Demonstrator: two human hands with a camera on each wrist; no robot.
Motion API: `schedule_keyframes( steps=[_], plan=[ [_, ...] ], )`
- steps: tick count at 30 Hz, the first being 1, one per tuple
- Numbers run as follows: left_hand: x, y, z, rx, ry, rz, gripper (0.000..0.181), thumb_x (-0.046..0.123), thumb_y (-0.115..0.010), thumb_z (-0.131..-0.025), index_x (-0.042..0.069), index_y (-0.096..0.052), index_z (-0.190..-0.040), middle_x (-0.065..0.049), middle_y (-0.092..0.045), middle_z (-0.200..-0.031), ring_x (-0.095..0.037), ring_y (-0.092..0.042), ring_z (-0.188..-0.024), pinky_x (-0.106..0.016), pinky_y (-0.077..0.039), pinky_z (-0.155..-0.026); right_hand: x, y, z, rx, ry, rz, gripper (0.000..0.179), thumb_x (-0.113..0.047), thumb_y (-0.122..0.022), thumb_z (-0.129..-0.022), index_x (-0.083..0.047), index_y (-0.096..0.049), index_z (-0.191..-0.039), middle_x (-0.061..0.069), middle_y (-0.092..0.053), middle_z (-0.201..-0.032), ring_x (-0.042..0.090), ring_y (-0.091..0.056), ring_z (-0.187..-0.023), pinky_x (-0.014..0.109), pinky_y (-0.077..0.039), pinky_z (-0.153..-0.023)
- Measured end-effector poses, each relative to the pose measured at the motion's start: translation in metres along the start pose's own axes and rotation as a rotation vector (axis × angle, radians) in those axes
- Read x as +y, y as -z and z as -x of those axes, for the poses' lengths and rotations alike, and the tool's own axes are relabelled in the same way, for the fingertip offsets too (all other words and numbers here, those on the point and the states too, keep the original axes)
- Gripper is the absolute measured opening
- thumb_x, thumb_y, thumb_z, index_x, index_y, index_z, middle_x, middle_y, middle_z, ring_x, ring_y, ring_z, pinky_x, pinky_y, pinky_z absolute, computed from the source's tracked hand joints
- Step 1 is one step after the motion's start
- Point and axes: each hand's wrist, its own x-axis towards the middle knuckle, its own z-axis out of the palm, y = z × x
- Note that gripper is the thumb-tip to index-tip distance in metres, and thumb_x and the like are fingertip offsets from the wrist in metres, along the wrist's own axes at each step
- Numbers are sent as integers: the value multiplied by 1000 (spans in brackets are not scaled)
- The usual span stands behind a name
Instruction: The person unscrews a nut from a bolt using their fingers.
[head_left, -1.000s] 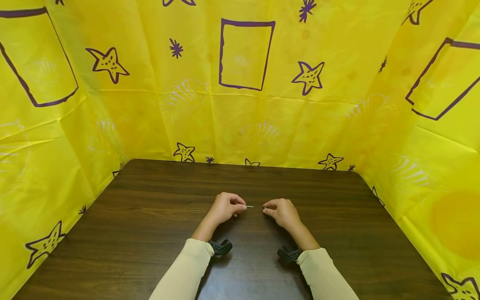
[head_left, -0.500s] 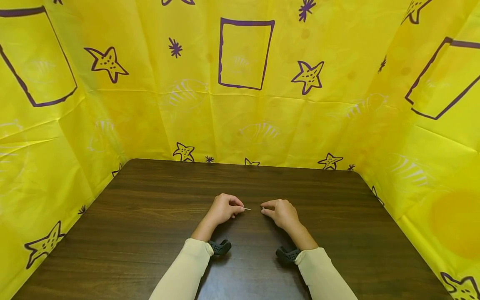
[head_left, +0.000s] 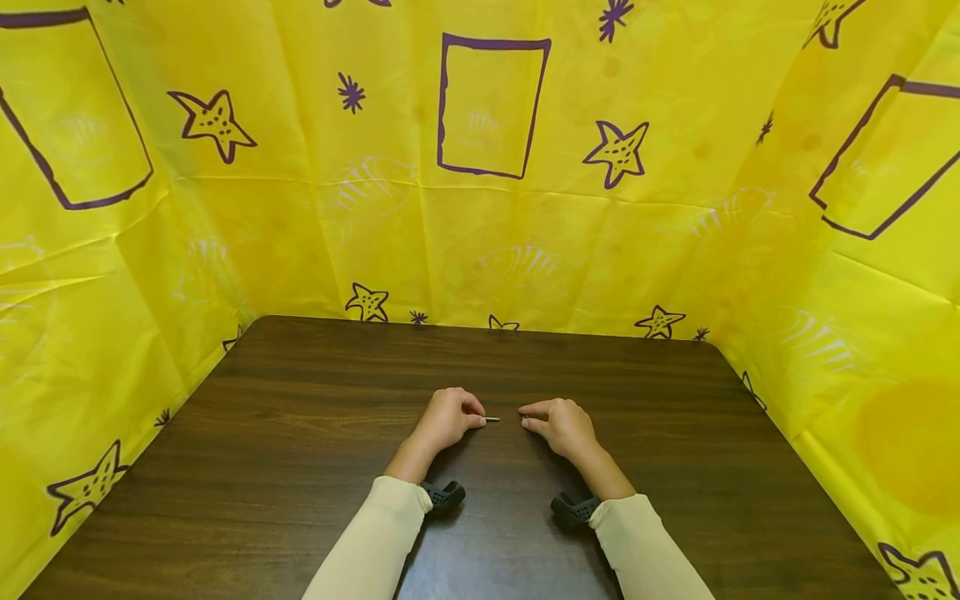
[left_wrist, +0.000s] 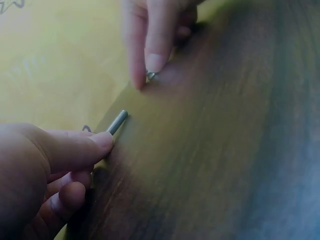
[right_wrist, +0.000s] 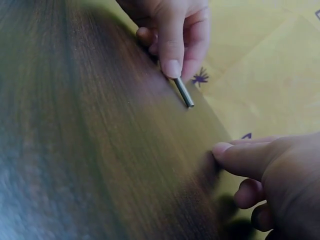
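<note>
My left hand (head_left: 446, 418) pinches a slim silver bolt (left_wrist: 118, 121) between thumb and forefinger. Threads show along its shaft in the left wrist view, and its free end points toward the other hand; the rest is hidden in the fingers. Facing it, my right hand (head_left: 566, 425) pinches a tiny shiny metal piece (left_wrist: 151, 75), perhaps a nut, at the tips of thumb and forefinger. That piece is mostly covered by the fingertips. A small gap separates the bolt's end from the right fingertips. Both hands are low over the middle of the table.
The dark wood-grain table (head_left: 315, 367) spreads out around both hands. Yellow cloth (head_left: 480, 233) with purple starfish drawings hangs along its back and sides. A black strap mount (head_left: 446, 497) sits at the left wrist and another black mount (head_left: 574, 508) at the right.
Both hands have shifted slightly to the left, the left one also a little nearer the person. The bolt has moved along with it, and the gap between the hands looks much the same.
</note>
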Motion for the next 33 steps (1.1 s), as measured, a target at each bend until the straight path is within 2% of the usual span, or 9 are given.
schedule_keyframes(
  steps=[3, 13, 17, 20, 23, 27, 33],
  plan=[
    [0, 0, 0, -3, -23, -33, 8, 11, -82, -77, 13, -75, -77, 5, -61, -75, -11, -55, -69, -26, -46, -64, 0, 0, 0, -5, 1, -7, 24, -35, -75, -84, -31, -77, -107, -2, -72, -107, 27, -66, -101, 44, -52, -68],
    [0, 0, 2, -37, 9, -23, 7, 13, -81, -79, 11, -75, -82, 5, -58, -77, -10, -54, -70, -27, -47, -65, 0, 0, -2, -26, 9, -29, 24, -34, -75, -84, -30, -76, -108, -2, -72, -107, 25, -67, -99, 41, -51, -64],
    [-1, 2, 1, -36, 7, -8, 10, 13, -82, -78, 10, -76, -85, 4, -58, -77, -11, -54, -71, -26, -47, -65, 1, 1, -3, -23, 11, -52, 26, -32, -77, -83, -28, -76, -108, -4, -72, -87, 18, -66, -79, 36, -47, -57],
    [-4, 2, 2, -25, 9, -10, 12, 12, -84, -76, 9, -76, -85, 4, -57, -76, -10, -53, -70, -26, -46, -64, 2, 0, -3, -40, 17, -77, 29, -31, -78, -83, -24, -75, -111, -8, -61, -68, 12, -55, -61, 32, -41, -51],
    [-5, 2, 2, -18, 22, -4, 15, 11, -85, -74, 8, -76, -86, 3, -57, -76, -10, -52, -69, -26, -46, -64, 2, -1, -2, -43, 21, -90, 34, -29, -79, -81, -20, -74, -113, -9, -52, -61, 10, -48, -53, 30, -38, -49],
    [-2, 2, 3, -13, 38, 7, 18, 12, -86, -73, 8, -76, -88, 2, -58, -77, -11, -53, -71, -27, -46, -66, 3, 0, 0, -10, 31, -126, 38, -29, -79, -81, -17, -71, -117, -9, -50, -60, 9, -46, -51, 29, -38, -49],
    [4, 3, 9, -21, 70, 76, 26, 12, -86, -72, 5, -75, -95, -1, -61, -85, -11, -54, -70, -28, -47, -66, 9, 6, 10, 80, 36, -290, 45, -26, -78, -84, -8, -65, -123, -5, -50, -66, 13, -46, -57, 29, -40, -55]
  ],
)
